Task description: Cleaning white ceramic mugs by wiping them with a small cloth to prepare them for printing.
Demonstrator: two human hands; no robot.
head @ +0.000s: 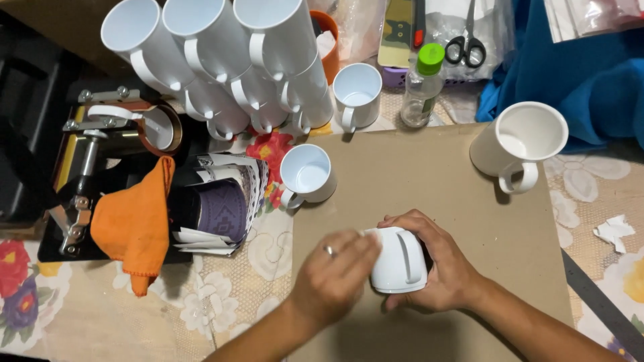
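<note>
A white mug (400, 260) lies on its side on a brown cardboard sheet (429, 181), handle facing up. My right hand (443, 265) cups it from the right and behind. My left hand (335, 275), with a ring on one finger, presses its fingertips against the mug's left side. Two other white mugs stand upright on the cardboard: one (307, 175) at its left edge, one (520, 141) at its far right corner.
Stacked white mugs (221, 53) fill the back left, with another mug (357, 94) beside them. A mug press (100, 154) with an orange cloth (134, 224) and printed paper sheets (225, 201) stands left. A clear bottle with green cap (422, 87), scissors (466, 43), blue fabric (577, 74) lie behind.
</note>
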